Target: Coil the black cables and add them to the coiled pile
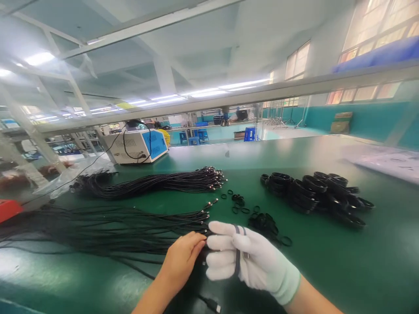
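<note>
My right hand (250,257), in a white glove, has a black cable (237,261) running across its fingers. The thumb is bent over them, and a small metal plug shows beneath it. Bare and pinched at the fingertips, my left hand (181,261) touches the glove's fingertips; dark cable shows at the pinch, its exact run hidden. Left of it spread loose black cables (131,224) with metal plugs. A single USB plug (214,305) lies below the hands. Small black rings (263,223) are heaped just beyond the glove.
Coiled black cables (307,192) are piled at the right. A bundle of straight cables (170,181) lies further back. A white and blue machine (137,146) stands at the back left, a red object (9,209) at the left edge. A clear sheet (389,161) lies far right.
</note>
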The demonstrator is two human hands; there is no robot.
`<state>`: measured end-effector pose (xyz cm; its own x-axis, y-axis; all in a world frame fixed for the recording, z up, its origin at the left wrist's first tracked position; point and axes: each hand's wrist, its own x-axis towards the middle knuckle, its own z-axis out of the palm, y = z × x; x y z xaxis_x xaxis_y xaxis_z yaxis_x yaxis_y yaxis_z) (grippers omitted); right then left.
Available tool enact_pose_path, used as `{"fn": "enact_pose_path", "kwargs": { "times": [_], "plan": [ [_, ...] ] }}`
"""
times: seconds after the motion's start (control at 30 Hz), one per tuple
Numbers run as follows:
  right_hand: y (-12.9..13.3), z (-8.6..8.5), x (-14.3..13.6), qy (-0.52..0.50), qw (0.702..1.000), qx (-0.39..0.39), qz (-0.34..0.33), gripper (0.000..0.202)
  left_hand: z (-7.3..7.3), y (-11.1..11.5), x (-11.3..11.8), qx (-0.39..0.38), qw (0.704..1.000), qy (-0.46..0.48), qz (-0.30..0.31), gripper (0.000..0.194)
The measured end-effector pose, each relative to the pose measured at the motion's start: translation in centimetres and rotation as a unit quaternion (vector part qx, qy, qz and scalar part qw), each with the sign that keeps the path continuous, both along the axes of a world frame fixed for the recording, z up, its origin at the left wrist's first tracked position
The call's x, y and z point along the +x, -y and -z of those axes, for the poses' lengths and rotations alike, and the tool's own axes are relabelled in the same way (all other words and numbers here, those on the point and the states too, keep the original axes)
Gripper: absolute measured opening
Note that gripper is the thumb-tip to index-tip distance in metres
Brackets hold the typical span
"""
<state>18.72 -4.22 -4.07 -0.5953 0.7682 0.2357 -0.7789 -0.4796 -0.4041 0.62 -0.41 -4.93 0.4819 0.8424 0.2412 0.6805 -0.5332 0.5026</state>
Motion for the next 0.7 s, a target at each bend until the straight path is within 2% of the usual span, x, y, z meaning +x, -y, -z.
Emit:
{"fn": "enact_pose_path", "kwargs": {
  "times": [0.07,0.17,0.23,0.3,0.4,0.47,0.5,0.6,0.7],
  "plan": [
    [-0.3,-0.5,0.3,0.005,0.999,0.004,0.046,0.024,1.1,1.6,-0.3,0.081,0.993,-0.086,-0.014,0.024],
    [-0.5,-0.1,0.2,0.059,0.994,0.003,0.092,0.014,1.8,4.2,0.1,0.197,0.969,-0.144,0.039,0.021],
    [-0.3,0.9,-0.2,0.114,0.988,-0.006,0.105,0.020,0.9,5.1,0.7,0.239,0.958,-0.143,0.073,0.020],
    [0.1,1.9,-0.6,0.153,0.985,0.005,0.074,0.029,-1.0,4.9,0.8,0.232,0.959,-0.134,0.089,0.016],
    [0.7,2.8,-1.1,0.148,0.987,0.038,-0.045,0.027,-4.3,3.2,0.3,0.129,0.981,-0.098,0.106,0.006],
    [1.0,2.9,-1.5,0.125,0.986,0.032,-0.104,0.029,-5.7,1.8,0.0,0.007,0.993,-0.030,0.115,0.003],
    [1.1,2.9,-1.6,0.112,0.986,0.019,-0.123,0.031,-5.9,1.2,-0.1,-0.063,0.991,0.010,0.119,0.004],
    [1.1,2.8,-2.1,0.065,0.980,-0.019,-0.186,0.036,-4.9,0.0,0.3,-0.224,0.960,0.106,0.130,0.007],
    [0.9,2.6,-2.4,0.029,0.978,-0.012,-0.205,0.044,-3.0,-0.5,0.7,-0.251,0.947,0.153,0.131,0.012]
  ]
}}
